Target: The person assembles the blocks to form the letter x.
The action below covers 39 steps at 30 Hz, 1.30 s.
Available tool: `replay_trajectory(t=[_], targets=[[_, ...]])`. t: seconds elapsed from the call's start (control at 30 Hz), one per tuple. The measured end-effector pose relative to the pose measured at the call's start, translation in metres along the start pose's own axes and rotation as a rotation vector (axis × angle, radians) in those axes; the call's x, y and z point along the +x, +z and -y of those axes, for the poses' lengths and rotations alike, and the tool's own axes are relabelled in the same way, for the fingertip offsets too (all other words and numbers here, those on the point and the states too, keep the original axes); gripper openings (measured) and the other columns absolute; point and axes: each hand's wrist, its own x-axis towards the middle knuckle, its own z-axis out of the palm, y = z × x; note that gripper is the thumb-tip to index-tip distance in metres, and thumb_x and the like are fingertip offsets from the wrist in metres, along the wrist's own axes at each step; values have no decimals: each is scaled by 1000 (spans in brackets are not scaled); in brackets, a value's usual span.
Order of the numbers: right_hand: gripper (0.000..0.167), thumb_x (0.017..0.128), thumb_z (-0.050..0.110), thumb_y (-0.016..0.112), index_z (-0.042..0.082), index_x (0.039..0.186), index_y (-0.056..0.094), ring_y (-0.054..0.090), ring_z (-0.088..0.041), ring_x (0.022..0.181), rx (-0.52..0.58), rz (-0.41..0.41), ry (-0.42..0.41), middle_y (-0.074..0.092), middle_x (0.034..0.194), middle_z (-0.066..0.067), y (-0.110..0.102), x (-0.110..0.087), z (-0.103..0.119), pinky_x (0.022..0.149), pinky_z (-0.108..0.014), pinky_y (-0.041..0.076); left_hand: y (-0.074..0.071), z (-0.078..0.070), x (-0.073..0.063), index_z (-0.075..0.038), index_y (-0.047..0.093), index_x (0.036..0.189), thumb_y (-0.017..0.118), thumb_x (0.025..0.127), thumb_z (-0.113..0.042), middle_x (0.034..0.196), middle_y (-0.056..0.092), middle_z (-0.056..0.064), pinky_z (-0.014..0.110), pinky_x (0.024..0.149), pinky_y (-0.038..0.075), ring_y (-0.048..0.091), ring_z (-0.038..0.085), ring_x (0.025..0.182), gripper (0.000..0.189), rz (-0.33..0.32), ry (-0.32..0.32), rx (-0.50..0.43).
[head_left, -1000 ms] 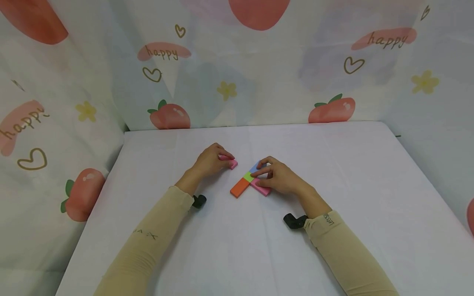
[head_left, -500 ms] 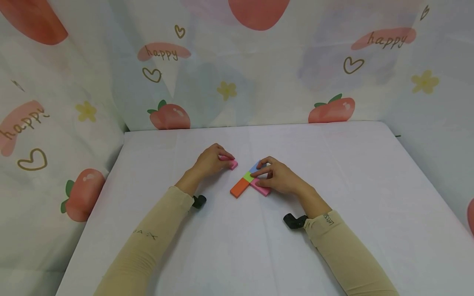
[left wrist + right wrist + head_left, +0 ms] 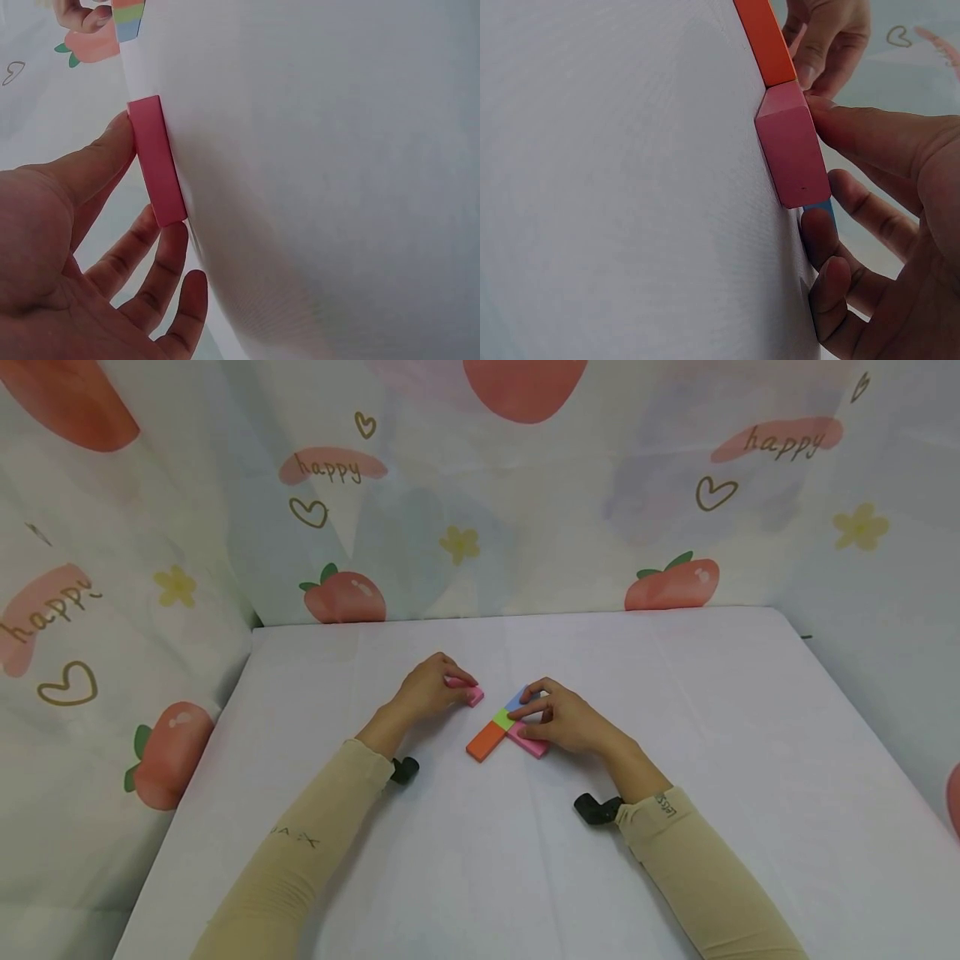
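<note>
My left hand (image 3: 431,685) pinches a short pink block (image 3: 475,695) between thumb and fingers; the left wrist view shows its long side (image 3: 157,161). To the right of it, an orange block (image 3: 486,741), a green block (image 3: 503,718) and a blue block (image 3: 514,700) lie end to end in a slanting row. A second pink block (image 3: 528,744) branches off near the green one, towards me. Over this group rests my right hand (image 3: 567,718), its thumb touching the second pink block and its loosely bent fingers by the green and blue ones. Those fingers partly cover the blue block.
A white cloth covers the table (image 3: 480,860). Printed fabric with strawberries and hearts hangs behind it (image 3: 540,527) and along both sides. On each wrist sits a small black camera, the left one (image 3: 406,770) and the right one (image 3: 597,809) close above the cloth.
My left hand has shifted very slightly to the right with its pink block. The right hand and the joined blocks have stayed in place.
</note>
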Motion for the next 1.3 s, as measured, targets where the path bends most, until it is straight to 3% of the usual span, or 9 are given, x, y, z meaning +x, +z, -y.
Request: replay_trajectory(t=[0.7, 1.3], targets=[[27, 94, 27, 78, 25, 120, 79, 55, -19, 96, -24, -2, -14, 52, 139, -1, 0, 0, -1, 83, -34, 45, 3, -3, -2, -26, 82, 112, 79, 93, -29, 117, 59, 1, 40, 97, 49, 57, 22, 110, 20, 1, 16, 4], [26, 94, 27, 77, 24, 120, 79, 55, -20, 97, -22, 1, -13, 52, 140, -1, 0, -1, -1, 83, -34, 45, 4, -8, -4, -26, 82, 112, 79, 93, -30, 114, 58, 0, 38, 95, 49, 56, 21, 110, 19, 12, -8, 1]])
